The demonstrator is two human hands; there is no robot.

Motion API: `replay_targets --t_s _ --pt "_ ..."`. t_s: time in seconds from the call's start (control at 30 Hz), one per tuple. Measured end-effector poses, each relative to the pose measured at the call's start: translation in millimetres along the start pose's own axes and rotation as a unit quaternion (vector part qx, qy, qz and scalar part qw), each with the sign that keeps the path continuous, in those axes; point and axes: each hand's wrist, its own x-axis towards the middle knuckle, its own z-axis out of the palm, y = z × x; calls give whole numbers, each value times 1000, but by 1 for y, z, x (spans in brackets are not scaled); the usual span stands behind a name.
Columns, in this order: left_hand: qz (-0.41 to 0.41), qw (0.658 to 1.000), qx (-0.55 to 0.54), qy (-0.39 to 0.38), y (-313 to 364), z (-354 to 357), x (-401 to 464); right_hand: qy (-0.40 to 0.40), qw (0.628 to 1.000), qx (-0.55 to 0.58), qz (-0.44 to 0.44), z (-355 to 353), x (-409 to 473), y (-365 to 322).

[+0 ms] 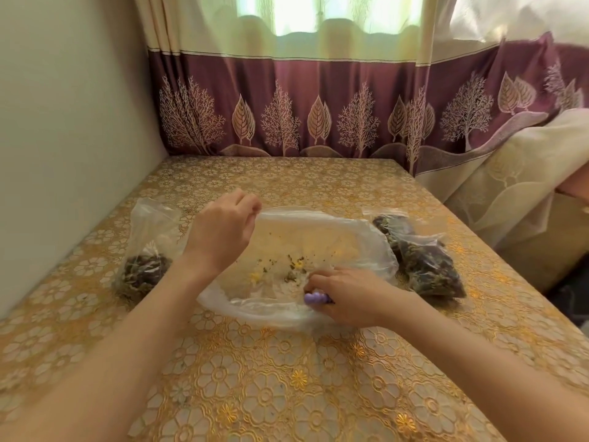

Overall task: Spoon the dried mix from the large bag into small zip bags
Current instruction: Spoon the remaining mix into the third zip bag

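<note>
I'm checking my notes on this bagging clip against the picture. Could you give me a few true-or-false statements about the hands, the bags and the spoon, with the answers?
1. The left hand pinches the rim of the large bag and lifts it open. True.
2. The large bag is full to the brim with dried mix. False: only scattered crumbs lie inside.
3. The right hand grips a purple spoon handle. True.
4. Every filled small bag lies on the person's left. False: one bag lies left, two dark filled bags lie right.
5. The table wears a plain white cloth. False: the tablecloth has a gold flower pattern.
</note>
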Motion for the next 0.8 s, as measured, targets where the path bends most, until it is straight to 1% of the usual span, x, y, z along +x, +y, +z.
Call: replay_targets --t_s 0.2,0.27,0.3,0.33,0.37,0.4,0.43,0.47,0.5,0.57,0.6,0.63,0.67,0.73,0.8 --pt "1 1000 0 7 2 0 -3 -22 999 27 12 -5 -1 -2" --pt "-2 1000 -3 15 3 2 -4 14 996 74 44 -13 -1 -3" --pt "-8 1000 -6 15 4 3 -4 55 990 110 71 -19 -2 -2" --pt "-14 1000 -9 18 4 5 -5 112 977 154 99 -26 -4 1" --pt "-20 999 -12 25 5 7 -5 180 953 209 125 -34 -6 6" --pt "-27 999 -14 32 5 8 -6 247 918 273 150 -43 -9 12" --pt "-36 999 -17 37 6 10 -8 305 873 339 170 -52 -14 20" --pt "-43 998 -19 38 6 11 -9 347 824 407 186 -59 -19 28" --pt "-49 998 -19 39 7 13 -9 368 775 474 196 -65 -23 36" --pt "-58 997 -20 40 6 15 -10 371 681 600 198 -71 -30 45" --pt "-64 997 -23 39 6 16 -10 367 640 647 195 -71 -32 46" --pt "-69 997 -26 37 6 17 -9 366 611 675 195 -70 -33 47" --pt "-72 996 -29 36 6 17 -8 368 594 688 198 -68 -34 48" --pt "-73 996 -34 39 5 18 -6 375 575 699 200 -67 -38 52" --pt "-75 996 -34 41 4 19 -4 358 555 724 200 -68 -44 60"
